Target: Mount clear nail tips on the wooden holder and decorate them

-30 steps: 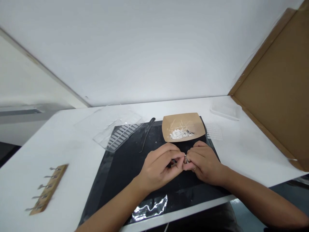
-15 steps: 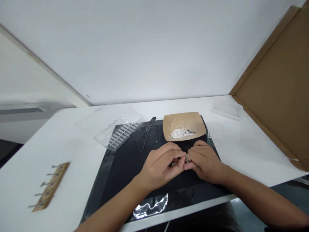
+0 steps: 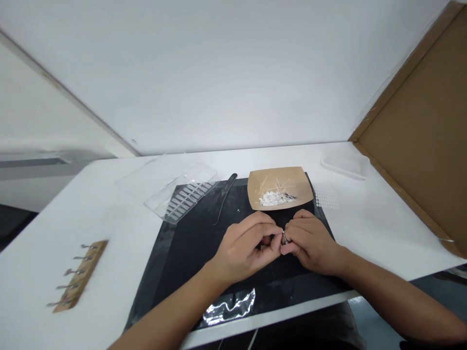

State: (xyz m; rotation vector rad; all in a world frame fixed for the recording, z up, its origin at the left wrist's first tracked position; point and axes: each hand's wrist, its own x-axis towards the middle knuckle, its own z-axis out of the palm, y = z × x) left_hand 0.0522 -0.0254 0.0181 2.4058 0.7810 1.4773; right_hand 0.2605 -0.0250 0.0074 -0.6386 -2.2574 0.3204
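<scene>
Above the black mat [image 3: 189,257], my left hand [image 3: 251,248] and my right hand [image 3: 310,243] meet fingertip to fingertip. A small silvery metal piece [image 3: 285,238] shows at the right fingers, which are closed round it; its exact kind is too small to make out. The left thumb and fingers are pinched together against it, and whatever they hold is hidden. Just beyond the hands stands a brown paper tray [image 3: 302,187] with white bits and thin sticks in it.
Left of the tray lie a dark, thin curved tool [image 3: 226,194] and a clear plastic case [image 3: 186,201] with rows of slots. A sheet of white dots [image 3: 327,197] and a clear lid [image 3: 345,165] are at right. A wooden strip with metal clips [image 3: 82,277] lies far left.
The view has shifted slightly, so the tabletop items sit a little higher and further right. Both hands keep nearly the same pinch, fingertips still together.
</scene>
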